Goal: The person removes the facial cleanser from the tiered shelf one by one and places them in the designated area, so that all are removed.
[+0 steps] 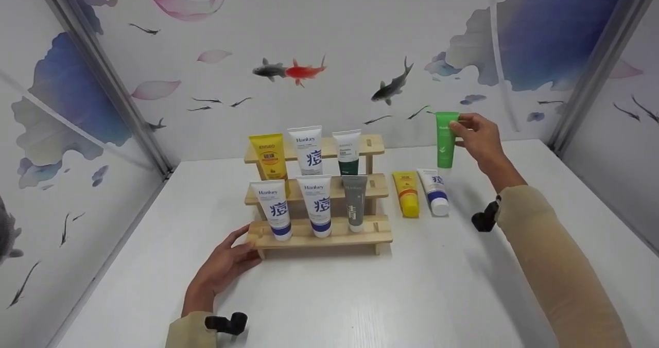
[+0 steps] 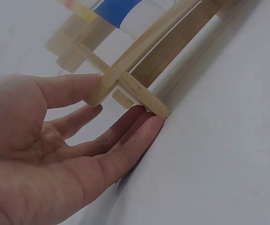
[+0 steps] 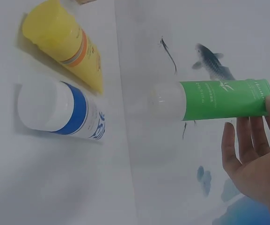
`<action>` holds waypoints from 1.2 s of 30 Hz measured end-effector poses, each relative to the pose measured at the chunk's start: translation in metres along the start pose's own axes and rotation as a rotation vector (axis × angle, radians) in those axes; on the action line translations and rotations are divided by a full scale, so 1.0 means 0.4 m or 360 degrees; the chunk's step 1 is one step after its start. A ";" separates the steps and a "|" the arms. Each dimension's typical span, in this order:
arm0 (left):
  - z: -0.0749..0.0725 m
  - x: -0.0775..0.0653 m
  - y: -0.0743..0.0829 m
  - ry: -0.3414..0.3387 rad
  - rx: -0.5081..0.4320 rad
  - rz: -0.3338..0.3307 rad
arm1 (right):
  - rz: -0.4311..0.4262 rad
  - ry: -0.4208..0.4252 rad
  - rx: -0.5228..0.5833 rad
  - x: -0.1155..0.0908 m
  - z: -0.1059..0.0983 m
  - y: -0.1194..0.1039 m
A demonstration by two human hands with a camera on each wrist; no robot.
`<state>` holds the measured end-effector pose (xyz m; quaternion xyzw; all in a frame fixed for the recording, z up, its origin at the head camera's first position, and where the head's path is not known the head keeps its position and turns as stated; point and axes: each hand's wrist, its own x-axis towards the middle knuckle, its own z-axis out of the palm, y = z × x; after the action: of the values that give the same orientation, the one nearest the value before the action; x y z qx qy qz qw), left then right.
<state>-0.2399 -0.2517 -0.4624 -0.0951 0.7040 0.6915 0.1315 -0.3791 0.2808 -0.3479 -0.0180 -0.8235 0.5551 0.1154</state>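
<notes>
My right hand point(image 1: 481, 137) pinches a green squeeze tube point(image 1: 445, 144) near its flat end, holding it upright with the clear cap down. In the right wrist view the green tube point(image 3: 223, 99) shows above the table with thumb and fingers at its crimped end. My left hand point(image 1: 229, 261) holds the left end of a three-step wooden rack point(image 1: 329, 241); in the left wrist view the thumb rests on the shelf's end and fingertips lie against the leg point(image 2: 146, 96). Below the green tube, a yellow tube point(image 1: 406, 193) and a white-and-blue tube point(image 1: 434, 191) lie on the table.
Several tubes stand cap-down on the rack, among them a yellow one point(image 1: 270, 155), white-and-blue ones point(image 1: 315, 204), a white-and-green one point(image 1: 347, 150) and a grey one point(image 1: 354, 201). Behind the white table point(image 1: 334, 301) rises a wall printed with fish; metal posts point(image 1: 108, 80) edge it.
</notes>
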 end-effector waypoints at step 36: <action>0.001 -0.003 0.005 0.0016 -0.0008 -0.0018 | 0.0602 -0.0024 0.0040 -0.017 -0.011 0.244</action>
<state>-0.2393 -0.2514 -0.4600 -0.1030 0.7024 0.6919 0.1316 -0.3809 0.3212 -0.4369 -0.1670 -0.7993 0.5773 0.0030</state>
